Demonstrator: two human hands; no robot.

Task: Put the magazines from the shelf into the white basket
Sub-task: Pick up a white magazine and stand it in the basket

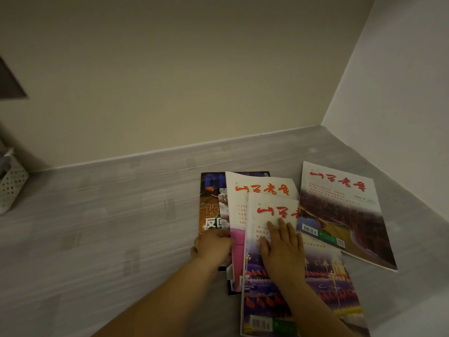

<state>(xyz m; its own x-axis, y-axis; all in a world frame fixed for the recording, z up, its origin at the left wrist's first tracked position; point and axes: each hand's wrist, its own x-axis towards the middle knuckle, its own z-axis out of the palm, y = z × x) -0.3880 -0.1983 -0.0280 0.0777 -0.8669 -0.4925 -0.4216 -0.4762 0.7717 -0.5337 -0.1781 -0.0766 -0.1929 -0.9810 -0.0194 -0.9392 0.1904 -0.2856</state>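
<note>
Here, right hand (283, 249) fingers flat on magazines (272, 239); left hand (213, 246) grips their edge; white basket (11, 183) apart.

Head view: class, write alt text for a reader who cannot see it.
Two hands rest on overlapping magazines on a grey shelf: the right hand lies flat on the top one, the left hand at the stack's edge. A white basket sits far left.

Red-lettered white magazines (267, 198), grey shelf (121, 215)
</note>
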